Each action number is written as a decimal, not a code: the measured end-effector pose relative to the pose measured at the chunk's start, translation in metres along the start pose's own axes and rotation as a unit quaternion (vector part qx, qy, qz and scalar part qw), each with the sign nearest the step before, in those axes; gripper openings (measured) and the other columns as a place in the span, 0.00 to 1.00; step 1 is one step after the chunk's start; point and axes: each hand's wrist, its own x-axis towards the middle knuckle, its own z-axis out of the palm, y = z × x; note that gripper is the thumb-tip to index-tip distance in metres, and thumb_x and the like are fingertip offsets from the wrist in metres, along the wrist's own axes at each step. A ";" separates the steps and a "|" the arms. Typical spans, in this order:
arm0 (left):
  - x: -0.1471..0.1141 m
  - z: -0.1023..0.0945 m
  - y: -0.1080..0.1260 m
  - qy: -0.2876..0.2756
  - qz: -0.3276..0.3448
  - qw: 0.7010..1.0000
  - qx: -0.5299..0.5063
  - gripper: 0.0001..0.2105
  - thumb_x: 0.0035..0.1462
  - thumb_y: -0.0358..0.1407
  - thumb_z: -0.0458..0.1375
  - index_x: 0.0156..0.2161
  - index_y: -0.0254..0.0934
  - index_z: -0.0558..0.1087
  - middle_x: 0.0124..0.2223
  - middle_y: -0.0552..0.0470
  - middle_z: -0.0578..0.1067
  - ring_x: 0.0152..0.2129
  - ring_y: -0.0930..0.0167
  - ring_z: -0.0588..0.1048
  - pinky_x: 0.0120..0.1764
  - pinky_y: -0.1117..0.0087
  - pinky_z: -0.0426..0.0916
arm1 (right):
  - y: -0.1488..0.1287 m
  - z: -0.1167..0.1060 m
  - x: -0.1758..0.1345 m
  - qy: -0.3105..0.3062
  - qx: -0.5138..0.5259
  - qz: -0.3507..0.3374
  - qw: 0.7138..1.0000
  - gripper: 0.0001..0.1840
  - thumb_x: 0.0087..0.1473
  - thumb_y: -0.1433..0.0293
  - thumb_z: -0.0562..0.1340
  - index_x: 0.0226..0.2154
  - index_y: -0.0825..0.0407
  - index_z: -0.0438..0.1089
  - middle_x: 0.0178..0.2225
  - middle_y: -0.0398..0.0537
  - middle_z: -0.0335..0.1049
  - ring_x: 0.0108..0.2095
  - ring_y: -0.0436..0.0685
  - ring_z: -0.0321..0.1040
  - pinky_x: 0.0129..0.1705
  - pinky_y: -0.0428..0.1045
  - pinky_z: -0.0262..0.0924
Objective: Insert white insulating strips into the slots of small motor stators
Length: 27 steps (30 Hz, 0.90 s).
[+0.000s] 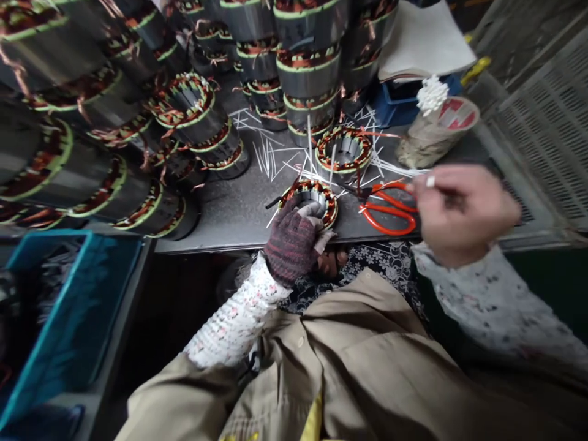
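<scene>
By the gloved fingers of the left hand [293,245], the near wire ring [331,210] is being gripped on the bench [220,214]. The right hand's [466,211] fingers are being held bent beside red scissors [386,209]; whether anything is being gripped cannot be told. If the blades are being bumped, the ring could be getting nicked.

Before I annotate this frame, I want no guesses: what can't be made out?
In the head view:
White bit at the right hand: blurred, too small to identify.
Near coil ring: lower left covered by the gloved left hand.
Teal bin: contents blurred, cropped by the left edge.
Rear stacks: tops cut off by the top edge.
</scene>
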 end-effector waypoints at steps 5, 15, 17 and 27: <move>-0.001 -0.004 0.001 -0.016 0.009 1.000 0.015 0.08 0.65 0.39 0.63 0.42 0.39 0.70 0.52 0.42 0.80 0.54 0.62 0.79 0.56 0.50 0.78 | -0.046 0.020 -0.054 -0.015 0.091 -0.127 0.988 0.11 0.62 0.71 0.65 0.46 0.45 0.77 0.50 0.54 0.80 0.50 0.62 0.78 0.50 0.58 0.78; -0.003 -0.005 0.004 -0.011 0.016 0.999 0.041 0.26 0.65 0.35 0.63 0.65 0.35 0.61 0.54 0.41 0.79 0.56 0.62 0.78 0.65 0.51 0.71 | -0.045 0.012 -0.075 -0.059 0.113 -0.240 0.962 0.14 0.63 0.74 0.59 0.46 0.45 0.76 0.40 0.50 0.81 0.41 0.59 0.80 0.43 0.56 0.79; -0.003 -0.005 0.005 -0.020 0.014 0.998 0.056 0.31 0.65 0.35 0.63 0.68 0.34 0.58 0.54 0.40 0.78 0.57 0.61 0.77 0.67 0.50 0.68 | -0.044 0.009 -0.075 -0.070 0.114 -0.235 0.963 0.14 0.63 0.74 0.57 0.44 0.43 0.76 0.38 0.48 0.81 0.39 0.59 0.80 0.40 0.55 0.79; -0.003 -0.005 0.008 -0.022 -0.002 0.997 0.076 0.35 0.64 0.36 0.64 0.70 0.38 0.54 0.56 0.40 0.76 0.59 0.59 0.75 0.66 0.50 0.69 | -0.051 0.003 -0.067 -0.058 0.164 -0.166 0.970 0.14 0.64 0.74 0.56 0.39 0.44 0.77 0.35 0.47 0.81 0.36 0.58 0.80 0.39 0.53 0.77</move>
